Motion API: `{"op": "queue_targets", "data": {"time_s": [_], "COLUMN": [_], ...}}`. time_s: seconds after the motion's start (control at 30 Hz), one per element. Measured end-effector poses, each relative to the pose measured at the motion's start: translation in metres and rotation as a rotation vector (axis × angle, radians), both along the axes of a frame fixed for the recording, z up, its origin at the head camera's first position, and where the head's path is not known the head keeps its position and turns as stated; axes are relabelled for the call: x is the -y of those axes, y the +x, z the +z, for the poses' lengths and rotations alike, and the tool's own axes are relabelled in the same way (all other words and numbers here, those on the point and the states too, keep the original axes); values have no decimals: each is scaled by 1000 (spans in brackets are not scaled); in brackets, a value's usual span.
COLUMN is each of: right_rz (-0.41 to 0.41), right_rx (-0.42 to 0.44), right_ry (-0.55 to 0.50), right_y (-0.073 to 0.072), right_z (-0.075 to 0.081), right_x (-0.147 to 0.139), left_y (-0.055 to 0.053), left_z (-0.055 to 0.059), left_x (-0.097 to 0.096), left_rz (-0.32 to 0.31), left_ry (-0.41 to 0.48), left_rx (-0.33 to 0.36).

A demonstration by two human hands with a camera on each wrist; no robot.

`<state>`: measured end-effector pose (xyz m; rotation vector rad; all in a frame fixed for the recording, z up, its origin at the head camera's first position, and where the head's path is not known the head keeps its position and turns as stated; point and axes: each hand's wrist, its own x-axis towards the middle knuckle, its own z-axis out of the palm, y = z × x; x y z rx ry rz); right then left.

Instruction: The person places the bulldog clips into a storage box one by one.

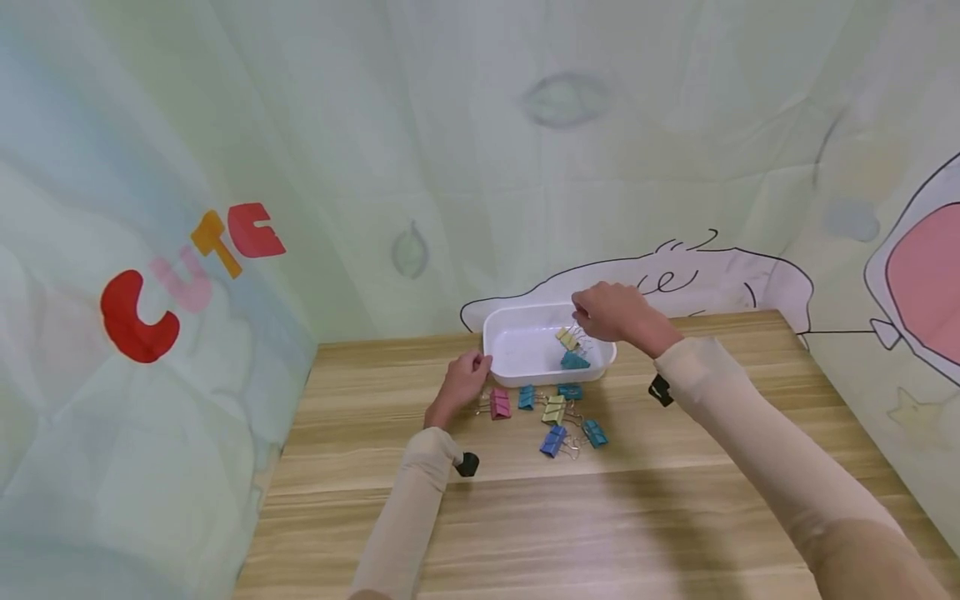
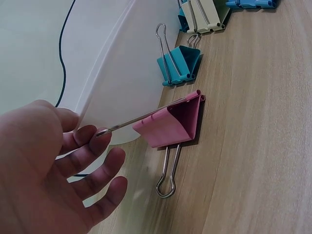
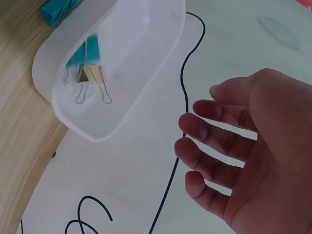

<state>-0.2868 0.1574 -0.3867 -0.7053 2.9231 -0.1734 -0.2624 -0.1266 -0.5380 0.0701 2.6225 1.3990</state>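
Note:
My left hand (image 1: pixel 459 385) is at the left front corner of a white plastic bin (image 1: pixel 517 377), its thumb and forefinger pinching the rim. Right below those fingers, a pink binder clip (image 2: pixel 168 127) lies on the table; one wire handle crosses in front of a fingertip. Above the bin's right end is my right hand (image 1: pixel 615 315), its fingers (image 3: pixel 195 127) loosely bent with nothing between them. Inside the bin are a yellow binder clip (image 1: pixel 567 338) and a teal binder clip (image 1: pixel 575 361), which looks blurred in the right wrist view.
In front of the bin lie several more binder clips: a blue-teal one (image 1: pixel 527 397), a pale yellow one (image 1: pixel 554 409), a blue one (image 1: pixel 553 441) and a teal one (image 1: pixel 595 432) among them. The wooden table (image 1: pixel 525 525) meets a printed cloth backdrop (image 1: pixel 360 250) behind the bin.

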Motion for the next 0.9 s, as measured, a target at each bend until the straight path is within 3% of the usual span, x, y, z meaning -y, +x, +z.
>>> {"op": "queue_targets", "data": {"time_s": [0.57,0.73,0.9], "right_rz": [14,28,80], "right_rx": [39,62,17], "right_ry": [3,-10,-19], "right_y": [14,23,35], "right_z": [-11,-21,-35], "right_x": [-13,-13,-15], "left_y": [-1,1,1], "left_z": [1,0,0], "left_x": [-1,-1,-2], "left_rz": [2,6,9], "left_ry": [-2,-6,-2], "left_rx": [-1,9,9]}}
